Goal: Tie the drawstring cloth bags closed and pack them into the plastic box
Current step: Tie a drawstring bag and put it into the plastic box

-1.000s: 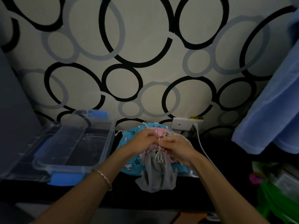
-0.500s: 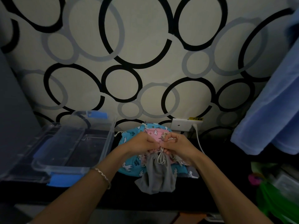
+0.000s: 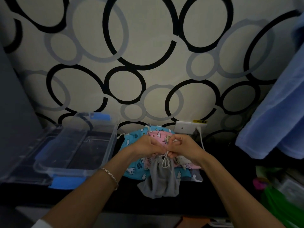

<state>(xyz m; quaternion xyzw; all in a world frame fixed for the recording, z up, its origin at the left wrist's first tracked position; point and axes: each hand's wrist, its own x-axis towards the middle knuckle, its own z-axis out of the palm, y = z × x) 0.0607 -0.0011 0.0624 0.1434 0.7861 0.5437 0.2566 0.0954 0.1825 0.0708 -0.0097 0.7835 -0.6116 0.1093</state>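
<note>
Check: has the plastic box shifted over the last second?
No. The plastic box stays put, its right wall just as far left of the wall socket as before.

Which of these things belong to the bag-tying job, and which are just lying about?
Job: grey bag, its white drawstring pinched by left hand and right hand; blue bag and pink bag behind; clear plastic box.
Lying about: wall socket, white cable, hanging blue cloth, green clutter.
</note>
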